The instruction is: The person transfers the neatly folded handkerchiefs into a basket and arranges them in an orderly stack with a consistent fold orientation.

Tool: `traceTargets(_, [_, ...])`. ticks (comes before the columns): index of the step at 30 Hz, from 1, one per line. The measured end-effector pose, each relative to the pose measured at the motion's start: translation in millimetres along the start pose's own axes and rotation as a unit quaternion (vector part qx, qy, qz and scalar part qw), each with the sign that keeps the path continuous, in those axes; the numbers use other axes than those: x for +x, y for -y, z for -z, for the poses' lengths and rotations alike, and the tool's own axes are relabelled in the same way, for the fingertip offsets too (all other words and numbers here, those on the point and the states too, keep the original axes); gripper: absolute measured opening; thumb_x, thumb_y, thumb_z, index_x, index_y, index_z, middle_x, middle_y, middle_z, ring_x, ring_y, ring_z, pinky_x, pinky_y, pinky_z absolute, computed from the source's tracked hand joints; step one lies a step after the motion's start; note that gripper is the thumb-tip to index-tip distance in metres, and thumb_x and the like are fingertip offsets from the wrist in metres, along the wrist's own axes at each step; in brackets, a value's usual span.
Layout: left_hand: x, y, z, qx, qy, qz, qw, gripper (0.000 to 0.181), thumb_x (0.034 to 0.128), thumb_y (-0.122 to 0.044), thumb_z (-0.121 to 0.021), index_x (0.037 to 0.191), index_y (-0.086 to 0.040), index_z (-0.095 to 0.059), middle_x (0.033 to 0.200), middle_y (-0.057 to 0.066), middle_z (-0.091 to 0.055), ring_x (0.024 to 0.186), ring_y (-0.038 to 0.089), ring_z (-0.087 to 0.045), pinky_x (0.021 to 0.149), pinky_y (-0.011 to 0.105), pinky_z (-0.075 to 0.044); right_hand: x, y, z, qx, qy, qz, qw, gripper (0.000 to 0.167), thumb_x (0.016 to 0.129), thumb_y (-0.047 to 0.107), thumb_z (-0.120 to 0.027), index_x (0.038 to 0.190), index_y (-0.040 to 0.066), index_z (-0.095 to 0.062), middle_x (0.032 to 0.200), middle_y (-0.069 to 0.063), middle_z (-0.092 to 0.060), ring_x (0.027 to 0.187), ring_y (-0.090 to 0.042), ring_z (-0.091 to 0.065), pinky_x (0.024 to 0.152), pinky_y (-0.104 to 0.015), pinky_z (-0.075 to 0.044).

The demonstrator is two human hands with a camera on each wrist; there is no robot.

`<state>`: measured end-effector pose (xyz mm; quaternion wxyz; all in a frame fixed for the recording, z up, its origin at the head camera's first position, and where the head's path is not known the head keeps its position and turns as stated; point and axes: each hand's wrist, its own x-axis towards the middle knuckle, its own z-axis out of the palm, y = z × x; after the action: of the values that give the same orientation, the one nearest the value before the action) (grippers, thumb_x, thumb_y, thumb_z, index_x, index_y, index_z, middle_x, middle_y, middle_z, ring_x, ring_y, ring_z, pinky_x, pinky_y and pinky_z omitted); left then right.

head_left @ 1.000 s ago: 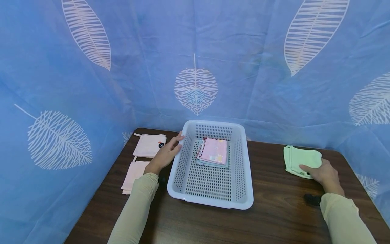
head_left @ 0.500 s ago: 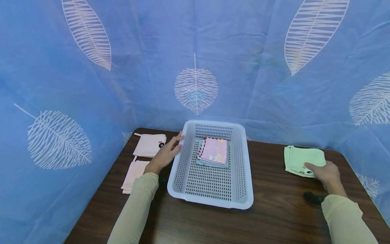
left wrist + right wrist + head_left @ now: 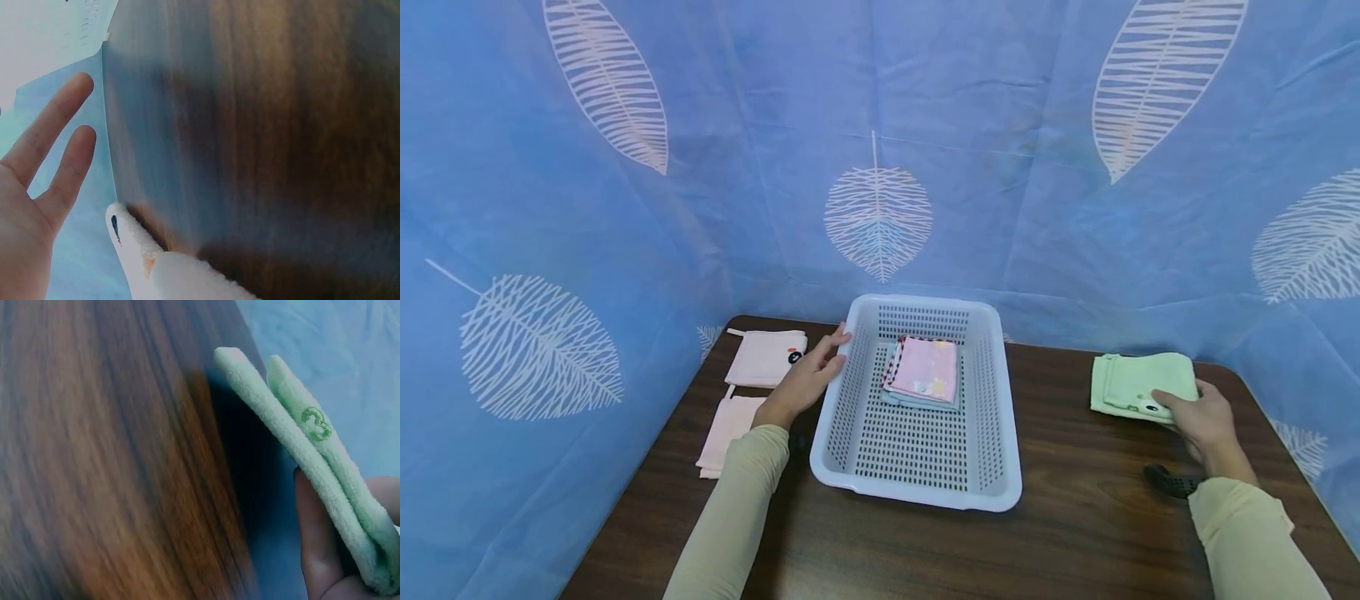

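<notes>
On the right side of the table, my right hand (image 3: 1210, 421) pinches a folded light green towel (image 3: 1138, 383), thumb on top and fingers underneath. The right wrist view shows the towel's folded layers (image 3: 312, 469) and a green embroidered mark, lifted off the tabletop. My left hand (image 3: 805, 379) touches the left rim of a white plastic basket (image 3: 917, 500), its fingers fairly straight. Those spread fingers (image 3: 62, 112) also show in the left wrist view. Inside the basket lies a small stack of folded towels (image 3: 925, 371), pink on top.
Two folded pale pink towels, the far one (image 3: 767, 358) and the near one (image 3: 730, 433), lie left of the basket, partly behind my left arm. The dark wooden table (image 3: 985, 558) meets a blue leaf-patterned curtain (image 3: 775, 167) at its back and side edges.
My right hand has gripped the green towel's right edge and raised it slightly from the table. The left hand stays at the basket rim.
</notes>
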<state>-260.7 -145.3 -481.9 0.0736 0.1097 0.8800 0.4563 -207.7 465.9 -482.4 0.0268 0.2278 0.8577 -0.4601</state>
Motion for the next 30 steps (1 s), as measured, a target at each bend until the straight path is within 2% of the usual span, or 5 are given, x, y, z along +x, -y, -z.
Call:
traceTargets(4, [0.5,2.1,-0.7,0.004,-0.004,-0.005,1.0000,0.049,0.1044,-0.060,-0.040,0.152,-0.054,-0.032,0.168,-0.029,-0.015,0.132,0.027,-0.060,0.098,0.053,-0.053,-1.9,2.3,-2.7,0.043,0.011,0.010,0.9989,0.093,0.103,0.039,-0.054,0.160,-0.008,0.003,0.136,-0.035,-0.042,0.069,0.009,-0.058,0.066,-0.023,-0.059])
traceTargets(8, [1.1,3.2,-1.6,0.003,-0.005,-0.006,1.0000,0.049,0.1041,-0.061,-0.039,0.152,-0.054,-0.032,0.165,-0.034,-0.014,0.135,0.027,-0.058,0.099,0.053,-0.053,-3.9,4.8,-4.4,0.076,0.017,0.008,0.9969,0.096,0.102,0.040,-0.057,0.162,-0.004,0.003,0.119,-0.014,-0.049,0.070,0.009,-0.061,0.067,-0.020,-0.058])
traceTargets(13, [1.3,3.3,-2.4,0.002,-0.010,-0.008,0.9999,0.049,0.1042,-0.061,-0.040,0.152,-0.054,-0.032,0.169,-0.025,-0.016,0.132,0.027,-0.060,0.096,0.052,-0.054,-7.4,10.1,-5.5,0.096,0.019,0.014,0.9951,0.098,0.101,0.042,-0.060,0.163,0.000,0.003,0.112,0.000,-0.048,0.074,0.008,-0.062,0.069,-0.020,-0.059])
traceTargets(26, [1.6,4.8,-2.5,-0.001,-0.013,-0.013,0.9998,0.049,0.1041,-0.061,-0.041,0.152,-0.054,-0.032,0.171,-0.020,-0.017,0.137,0.030,-0.056,0.099,0.056,-0.051,-18.5,31.5,-5.7,0.121,0.006,0.038,0.9919,0.098,0.100,0.040,-0.063,0.165,0.008,0.003,0.110,0.010,-0.046,0.077,0.009,-0.062,0.070,-0.018,-0.058])
traceTargets(30, [1.3,4.6,-2.0,-0.003,-0.010,-0.012,0.9999,0.050,0.1040,-0.061,-0.041,0.152,-0.054,-0.032,0.169,-0.027,-0.016,0.134,0.028,-0.058,0.099,0.055,-0.052,-22.3,36.7,-5.2,0.121,0.006,0.045,0.9915,0.098,0.099,0.041,-0.063,0.165,0.009,0.002,0.111,0.011,-0.045,0.079,0.010,-0.061,0.071,-0.017,-0.058])
